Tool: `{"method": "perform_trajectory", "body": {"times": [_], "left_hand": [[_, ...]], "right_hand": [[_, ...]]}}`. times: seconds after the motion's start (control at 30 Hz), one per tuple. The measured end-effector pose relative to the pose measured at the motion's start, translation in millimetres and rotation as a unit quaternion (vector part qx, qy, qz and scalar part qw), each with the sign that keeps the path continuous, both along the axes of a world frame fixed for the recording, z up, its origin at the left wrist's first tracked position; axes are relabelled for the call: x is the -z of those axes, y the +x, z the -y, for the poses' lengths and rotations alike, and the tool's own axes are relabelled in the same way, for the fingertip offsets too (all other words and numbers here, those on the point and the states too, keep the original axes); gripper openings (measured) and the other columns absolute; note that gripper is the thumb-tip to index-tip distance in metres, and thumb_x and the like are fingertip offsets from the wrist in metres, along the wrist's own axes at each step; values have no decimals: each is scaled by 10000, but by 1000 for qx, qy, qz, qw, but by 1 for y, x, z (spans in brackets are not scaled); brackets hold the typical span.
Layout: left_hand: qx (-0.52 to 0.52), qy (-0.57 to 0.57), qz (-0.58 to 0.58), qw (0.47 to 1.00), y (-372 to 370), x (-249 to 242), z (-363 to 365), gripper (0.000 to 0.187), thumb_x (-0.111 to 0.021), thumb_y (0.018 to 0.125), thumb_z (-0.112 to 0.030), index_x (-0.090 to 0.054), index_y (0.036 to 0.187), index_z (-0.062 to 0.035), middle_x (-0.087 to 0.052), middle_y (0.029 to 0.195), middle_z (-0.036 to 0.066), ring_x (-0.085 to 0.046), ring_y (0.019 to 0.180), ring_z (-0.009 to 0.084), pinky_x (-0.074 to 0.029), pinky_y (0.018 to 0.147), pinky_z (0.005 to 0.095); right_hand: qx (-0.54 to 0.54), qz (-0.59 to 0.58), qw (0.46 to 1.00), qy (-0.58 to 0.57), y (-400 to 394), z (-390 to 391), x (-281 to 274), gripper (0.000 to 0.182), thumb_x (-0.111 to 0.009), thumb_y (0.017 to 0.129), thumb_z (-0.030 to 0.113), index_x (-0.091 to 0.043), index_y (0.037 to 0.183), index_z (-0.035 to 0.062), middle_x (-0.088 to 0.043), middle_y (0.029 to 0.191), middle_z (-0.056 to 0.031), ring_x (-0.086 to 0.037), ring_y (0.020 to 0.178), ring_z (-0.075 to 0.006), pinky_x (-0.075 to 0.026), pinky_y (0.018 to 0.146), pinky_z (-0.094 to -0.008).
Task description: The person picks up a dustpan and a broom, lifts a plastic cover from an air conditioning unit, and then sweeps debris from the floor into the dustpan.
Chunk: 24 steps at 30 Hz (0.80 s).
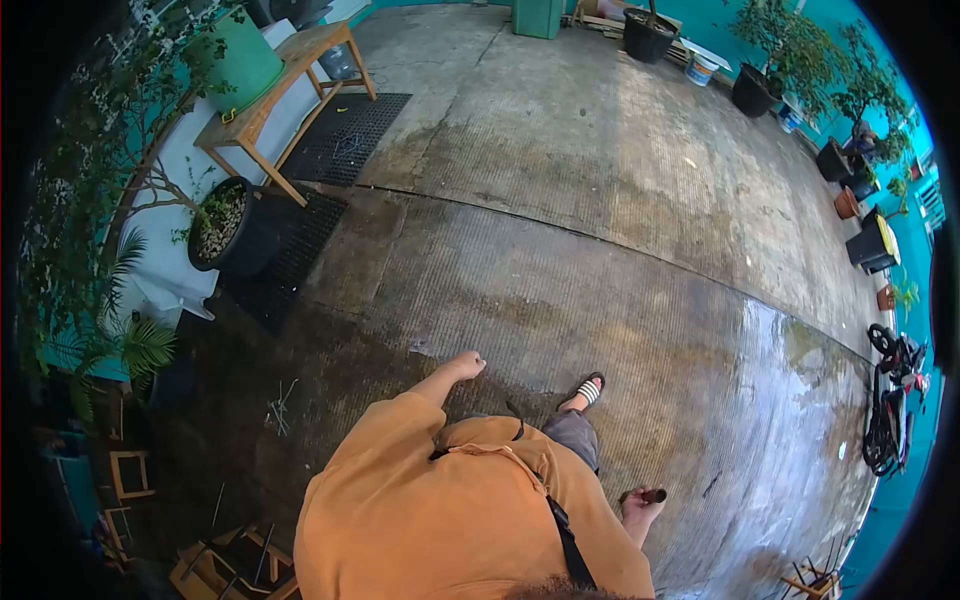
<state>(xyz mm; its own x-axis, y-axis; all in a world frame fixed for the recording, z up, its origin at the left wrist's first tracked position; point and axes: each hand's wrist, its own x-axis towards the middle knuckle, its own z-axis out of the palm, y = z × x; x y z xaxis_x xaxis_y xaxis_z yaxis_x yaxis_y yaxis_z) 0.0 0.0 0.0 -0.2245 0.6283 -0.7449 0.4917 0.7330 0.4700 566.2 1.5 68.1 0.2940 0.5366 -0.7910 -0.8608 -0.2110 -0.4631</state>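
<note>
My left hand [465,365] is curled into a fist in front of my body, above the wet concrete floor [500,260], and nothing sticks out of it. Down at my right side, my right hand [638,510] is closed around a short, dark brown cylinder [655,495] with a round end. The cylinder's kind does not show, and the fingers hide part of it. One foot in a striped slide sandal [590,390] is forward on the floor between the hands.
A wooden bench [300,60] with a green tub [240,65] stands at the upper left, near a potted tree [225,225] and black mats [355,135]. Potted plants line the right wall. A motorcycle [890,405] stands at the right. Wooden stools [235,565] lie at the lower left.
</note>
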Motion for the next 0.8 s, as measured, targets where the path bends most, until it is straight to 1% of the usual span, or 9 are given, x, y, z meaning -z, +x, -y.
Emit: {"method": "perform_trajectory", "body": {"times": [0.07, 0.1, 0.2, 0.3, 0.4, 0.5, 0.57, 0.73, 0.8], "left_hand": [[-59, -32, 0, 998, 16, 10, 9, 387, -488, 883, -337, -567, 1017, 17, -637, 909, 201, -631, 836, 240, -468, 760, 379], [-78, -56, -58, 994, -59, -4, -14, 374, -469, 891, -327, -586, 963, 21, -640, 848, 183, -628, 762, 253, -474, 724, 387], [-93, -75, -54, 991, -31, 16, -61, 402, -434, 900, -320, -626, 817, 23, -636, 720, 144, -605, 600, 277, -483, 636, 403], [-153, -107, -91, 978, -12, 14, -106, 440, -434, 891, -344, -630, 772, 31, -640, 721, 151, -608, 598, 274, -486, 630, 399], [-169, -176, -43, 969, 7, 8, -163, 401, -456, 894, -357, -624, 904, 7, -650, 752, 131, -628, 668, 249, -490, 634, 367], [-135, -110, -42, 984, 32, -3, -251, 393, -466, 889, -361, -626, 922, -4, -657, 780, 133, -631, 714, 260, -487, 660, 371], [-122, 47, -119, 984, 46, 1, -302, 406, -494, 869, -387, -639, 912, -9, -657, 852, 168, -642, 790, 324, -483, 761, 416], [-146, 13, -77, 986, 56, -27, -412, 393, -501, 867, -397, -636, 944, -36, -649, 939, 176, -624, 878, 323, -470, 800, 412], [-164, -11, -68, 984, 46, -16, -447, 394, -503, 866, -399, -641, 928, -35, -651, 937, 171, -629, 867, 313, -473, 795, 411]], "right_hand": [[-4, 52, 997, -52, 9, -41, -22, 300, -414, 915, 357, -492, 748, 119, -518, 576, -30, -527, 513, -155, -453, 454, -271], [-20, -1, 997, -71, -62, -94, 24, 300, -414, 915, 357, -492, 748, 119, -518, 576, -30, -527, 513, -155, -453, 454, -271], [-63, 40, 997, 8, -27, -222, 15, 277, -434, 896, 344, -488, 747, 117, -516, 575, -17, -512, 502, -148, -438, 447, -258], [-71, 37, 997, -4, -16, -333, 30, 263, -458, 865, 351, -491, 749, 118, -521, 582, -6, -507, 498, -140, -436, 457, -247], [-74, 3, 997, -29, -14, -434, 21, 199, -501, 828, 312, -494, 749, 130, -525, 588, -3, -517, 506, -137, -439, 470, -245], [-108, -37, 993, 2, -10, -524, 9, 194, -539, 817, 254, -500, 674, 129, -538, 574, -14, -553, 512, -145, -472, 472, -270], [-164, -47, 982, 78, -12, -583, 7, 169, -587, 781, 225, -499, 673, 130, -544, 582, -24, -557, 518, -150, -476, 481, -275], [-226, -115, 962, 100, -23, -701, -3, 126, -612, 758, 198, -509, 759, 125, -569, 636, -30, -569, 535, -155, -472, 475, -258], [-223, -29, 973, 57, -32, -740, -4, 159, -568, 789, 246, -500, 862, 122, -549, 626, -14, -547, 529, -137, -442, 470, -262]]}}
